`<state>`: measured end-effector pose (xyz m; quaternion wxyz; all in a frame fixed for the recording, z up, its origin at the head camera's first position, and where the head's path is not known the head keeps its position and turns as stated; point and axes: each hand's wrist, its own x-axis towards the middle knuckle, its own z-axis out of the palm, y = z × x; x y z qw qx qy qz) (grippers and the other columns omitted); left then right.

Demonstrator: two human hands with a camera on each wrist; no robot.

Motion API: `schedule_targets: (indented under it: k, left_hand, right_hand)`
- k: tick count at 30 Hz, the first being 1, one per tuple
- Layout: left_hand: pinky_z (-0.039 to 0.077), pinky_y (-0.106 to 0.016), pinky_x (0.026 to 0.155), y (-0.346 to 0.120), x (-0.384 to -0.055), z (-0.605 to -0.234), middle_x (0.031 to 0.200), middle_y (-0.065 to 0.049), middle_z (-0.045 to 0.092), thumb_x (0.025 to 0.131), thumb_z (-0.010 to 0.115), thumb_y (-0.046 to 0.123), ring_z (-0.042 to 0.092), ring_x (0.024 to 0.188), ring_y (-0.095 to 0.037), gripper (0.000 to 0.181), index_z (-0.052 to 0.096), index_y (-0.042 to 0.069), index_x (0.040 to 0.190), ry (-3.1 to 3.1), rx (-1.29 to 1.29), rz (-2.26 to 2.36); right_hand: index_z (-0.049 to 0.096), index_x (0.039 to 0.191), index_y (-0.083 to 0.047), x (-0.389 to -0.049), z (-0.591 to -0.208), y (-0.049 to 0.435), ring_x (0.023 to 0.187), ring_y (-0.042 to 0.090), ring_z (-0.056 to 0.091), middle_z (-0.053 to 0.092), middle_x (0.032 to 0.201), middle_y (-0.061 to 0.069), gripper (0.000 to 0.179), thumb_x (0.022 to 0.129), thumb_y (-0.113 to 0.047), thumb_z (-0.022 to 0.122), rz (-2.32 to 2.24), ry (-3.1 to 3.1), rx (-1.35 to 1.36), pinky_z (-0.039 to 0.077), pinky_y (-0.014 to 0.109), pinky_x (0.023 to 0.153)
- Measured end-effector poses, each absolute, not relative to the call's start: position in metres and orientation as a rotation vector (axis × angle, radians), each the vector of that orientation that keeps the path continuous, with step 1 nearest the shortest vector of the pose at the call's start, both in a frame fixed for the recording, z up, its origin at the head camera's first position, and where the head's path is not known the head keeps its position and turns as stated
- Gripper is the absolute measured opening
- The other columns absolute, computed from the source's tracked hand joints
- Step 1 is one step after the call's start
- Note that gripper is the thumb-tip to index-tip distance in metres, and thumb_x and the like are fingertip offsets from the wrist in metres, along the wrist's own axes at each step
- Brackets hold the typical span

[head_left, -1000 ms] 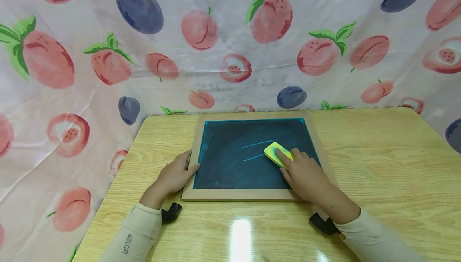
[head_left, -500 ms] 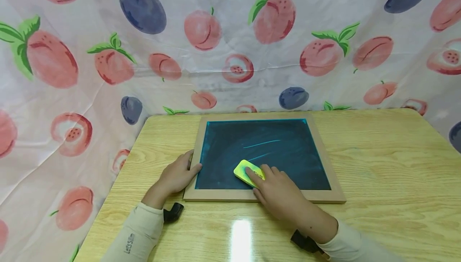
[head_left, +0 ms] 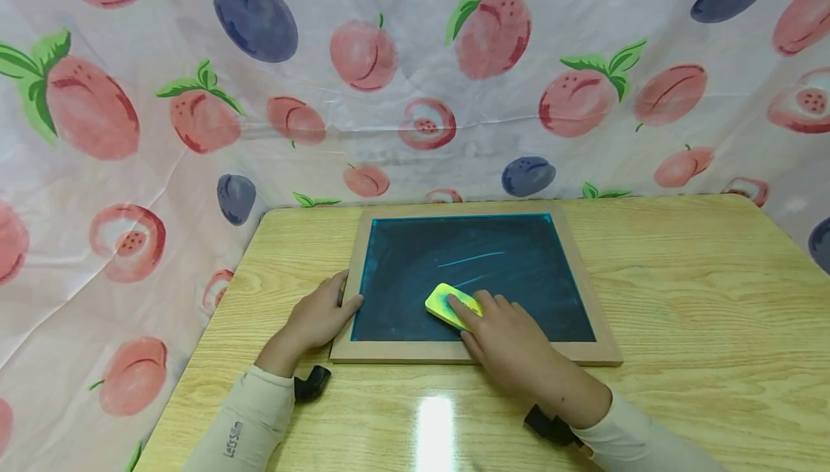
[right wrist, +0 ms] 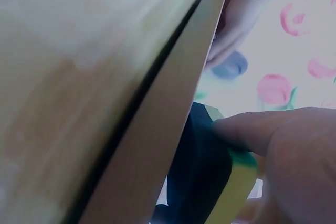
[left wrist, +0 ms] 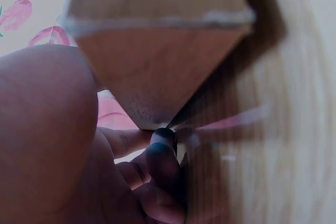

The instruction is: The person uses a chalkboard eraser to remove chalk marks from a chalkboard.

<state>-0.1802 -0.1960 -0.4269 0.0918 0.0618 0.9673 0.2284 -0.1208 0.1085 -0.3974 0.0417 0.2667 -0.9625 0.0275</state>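
A small chalkboard with a wooden frame lies on the table. My right hand holds a yellow board eraser against its dark face, index finger along the top; blue-green chalk stains the eraser. In the right wrist view, the eraser shows a dark side by the frame edge. A blue chalk line crosses the upper middle of the board, and a shorter, fainter stroke is just above the eraser. My left hand grips the frame's left side, thumb on top and fingers at its outer edge.
The light wooden table extends to both sides of the board. A curtain with a fruit print hangs behind and along the left. Black wrist mounts sit under both forearms.
The eraser in my right hand has swept left and toward the near edge, then shifted slightly back right. The lower chalk line has become shorter and fainter. My left hand stays on the frame.
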Motion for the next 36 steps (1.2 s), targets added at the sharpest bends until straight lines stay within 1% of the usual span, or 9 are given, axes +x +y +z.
schedule_targets:
  k: [2,6,9,14,19,23,28,32,36]
  left_hand:
    - [0.043,-0.033,0.066,-0.196,-0.180,-0.427,0.098,-0.003,0.055,0.093,0.045,0.048,0.056,0.083,-0.016,0.065,0.025,0.018,0.146,2.871,0.182,0.685]
    - [0.046,-0.042,0.078,-0.196,-0.178,-0.428,0.120,-0.007,0.055,0.093,0.045,0.047,0.057,0.103,-0.023,0.064,0.026,0.016,0.146,2.880,0.231,0.716]
    - [0.045,-0.044,0.082,-0.197,-0.178,-0.428,0.126,-0.008,0.053,0.093,0.045,0.047,0.055,0.108,-0.025,0.064,0.026,0.016,0.146,2.881,0.242,0.732]
    - [0.046,-0.038,0.072,-0.196,-0.178,-0.427,0.111,-0.007,0.056,0.093,0.044,0.049,0.058,0.092,-0.019,0.066,0.025,0.016,0.147,2.876,0.207,0.700]
    - [0.046,-0.039,0.074,-0.197,-0.179,-0.427,0.110,-0.006,0.056,0.093,0.044,0.049,0.058,0.093,-0.019,0.066,0.024,0.017,0.147,2.879,0.206,0.695]
    - [0.043,-0.047,0.088,-0.199,-0.179,-0.428,0.131,-0.009,0.050,0.093,0.044,0.049,0.054,0.113,-0.025,0.067,0.023,0.016,0.147,2.877,0.220,0.723]
    - [0.038,-0.052,0.095,-0.201,-0.179,-0.428,0.143,-0.009,0.039,0.093,0.043,0.049,0.044,0.126,-0.029,0.067,0.023,0.015,0.147,2.870,0.243,0.751]
    - [0.041,-0.050,0.093,-0.200,-0.179,-0.429,0.141,-0.008,0.041,0.093,0.044,0.049,0.047,0.122,-0.028,0.066,0.023,0.016,0.147,2.866,0.241,0.753]
    - [0.046,-0.039,0.075,-0.198,-0.180,-0.429,0.119,-0.007,0.055,0.093,0.044,0.049,0.057,0.098,-0.021,0.065,0.024,0.017,0.147,2.876,0.230,0.710]
  right_hand:
    - [0.042,0.139,-0.024,-0.124,-0.398,0.115,0.085,0.021,0.052,0.053,0.111,0.011,0.050,0.091,-0.033,0.053,0.073,-2.930,0.786,0.046,0.036,0.069]
    - [0.047,0.136,-0.021,-0.133,-0.399,0.130,0.080,0.022,0.051,0.054,0.104,0.012,0.049,0.089,-0.031,0.058,0.059,-2.897,0.727,0.045,0.036,0.063]
    - [0.048,0.135,-0.018,-0.139,-0.398,0.142,0.077,0.023,0.053,0.054,0.102,0.014,0.049,0.089,-0.030,0.060,0.072,-2.907,0.672,0.046,0.038,0.061]
    - [0.046,0.137,-0.016,-0.148,-0.396,0.157,0.080,0.027,0.056,0.055,0.105,0.018,0.050,0.090,-0.028,0.059,0.110,-2.963,0.587,0.047,0.042,0.061]
    - [0.047,0.136,-0.014,-0.156,-0.394,0.166,0.076,0.027,0.056,0.055,0.102,0.020,0.050,0.089,-0.027,0.059,0.101,-2.971,0.561,0.046,0.041,0.055]
    - [0.047,0.136,-0.013,-0.159,-0.392,0.168,0.076,0.028,0.056,0.055,0.102,0.021,0.050,0.089,-0.026,0.059,0.098,-2.977,0.544,0.046,0.040,0.053]
    - [0.047,0.135,-0.011,-0.160,-0.392,0.166,0.082,0.032,0.057,0.052,0.111,0.023,0.049,0.089,-0.025,0.059,0.127,-2.981,0.547,0.049,0.044,0.060]
    - [0.048,0.135,-0.011,-0.157,-0.393,0.161,0.082,0.031,0.056,0.052,0.111,0.023,0.048,0.089,-0.024,0.059,0.154,-2.959,0.577,0.049,0.045,0.065]
    - [0.048,0.135,-0.012,-0.151,-0.393,0.151,0.081,0.029,0.056,0.053,0.112,0.020,0.048,0.090,-0.025,0.059,0.153,-2.933,0.652,0.050,0.044,0.066]
